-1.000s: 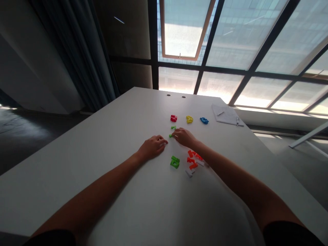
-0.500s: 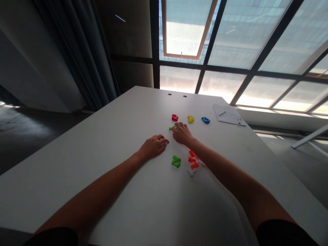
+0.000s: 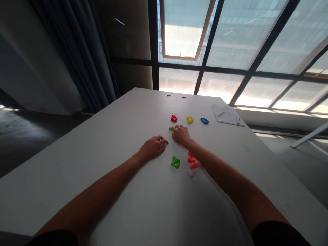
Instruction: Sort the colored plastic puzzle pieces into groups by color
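My right hand [image 3: 181,134] lies on the white table [image 3: 102,164], its fingertips pinched on a small green piece [image 3: 171,128]. My left hand [image 3: 153,147] rests beside it, fingers curled loosely on the tabletop with nothing seen in them. Just beyond my right hand sit a red piece [image 3: 174,118], a yellow piece [image 3: 189,119] and a blue piece [image 3: 204,120] in a row. Nearer to me lie a green block [image 3: 175,162], several orange pieces [image 3: 191,161] and a white piece [image 3: 190,173], partly hidden by my right forearm.
A sheet of paper [image 3: 227,114] with a pen [image 3: 238,121] lies at the far right of the table. Two cable holes [image 3: 176,96] mark the far edge. Large windows rise behind the table, and a dark curtain [image 3: 77,51] hangs at the left.
My right hand has slid farther away across the table with the small green piece, toward the row of coloured pieces. My left hand has stayed put.
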Demonstrator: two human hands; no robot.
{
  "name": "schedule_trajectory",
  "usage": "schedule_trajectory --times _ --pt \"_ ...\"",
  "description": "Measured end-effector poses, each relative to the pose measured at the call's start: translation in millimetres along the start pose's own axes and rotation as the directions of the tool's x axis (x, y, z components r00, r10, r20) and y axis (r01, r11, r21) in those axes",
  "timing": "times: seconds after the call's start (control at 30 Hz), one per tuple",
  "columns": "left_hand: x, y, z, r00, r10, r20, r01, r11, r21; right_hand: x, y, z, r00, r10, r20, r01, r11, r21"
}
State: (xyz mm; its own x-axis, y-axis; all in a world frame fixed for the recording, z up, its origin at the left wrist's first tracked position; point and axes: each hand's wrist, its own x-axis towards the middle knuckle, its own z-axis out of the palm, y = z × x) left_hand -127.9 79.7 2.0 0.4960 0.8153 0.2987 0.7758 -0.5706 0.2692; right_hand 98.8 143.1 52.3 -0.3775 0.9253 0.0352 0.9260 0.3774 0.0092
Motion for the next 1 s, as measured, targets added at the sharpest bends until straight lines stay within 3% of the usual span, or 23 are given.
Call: schedule_trajectory --times 0.3,0.5,0.6,0.67,0.77,0.87,1.0 --pt "0.1 3.1 -1.7 1.0 -0.021 0.019 0.021 1.0 0.003 -30.6 22.1 -9.3 0.996 -0.052 -0.073 0.058 0.995 0.076" --pt "-0.1 3.2 -5.8 1.0 -0.015 0.027 0.015 0.999 -0.03 -68.0 78.9 7.1 0.979 -0.103 -0.178 0.136 0.973 0.187" --pt "0.0 7.3 -9.6 0.996 0.058 0.071 -0.047 0.988 -0.144 -90.8 121.5 29.0 0.948 -0.097 -0.305 0.192 0.935 0.299" --pt "-0.1 13.9 -11.6 0.984 0.139 0.11 -0.107 0.96 -0.257 -107.3 148.3 45.4 0.922 -0.026 -0.387 0.187 0.905 0.383" --pt "-0.3 26.6 -12.5 0.952 0.276 0.136 -0.207 0.902 -0.379 -125.1 176.0 64.3 0.899 0.037 -0.437 0.188 0.868 0.459" --pt "0.2 34.1 -10.6 0.923 0.357 0.14 -0.271 0.866 -0.419 -128.0 183.9 71.7 0.898 0.065 -0.436 0.173 0.858 0.484" --pt "2.1 32.2 -6.1 0.934 0.338 0.121 -0.267 0.88 -0.394 -121.9 179.5 71.3 0.891 -0.004 -0.454 0.231 0.864 0.446"
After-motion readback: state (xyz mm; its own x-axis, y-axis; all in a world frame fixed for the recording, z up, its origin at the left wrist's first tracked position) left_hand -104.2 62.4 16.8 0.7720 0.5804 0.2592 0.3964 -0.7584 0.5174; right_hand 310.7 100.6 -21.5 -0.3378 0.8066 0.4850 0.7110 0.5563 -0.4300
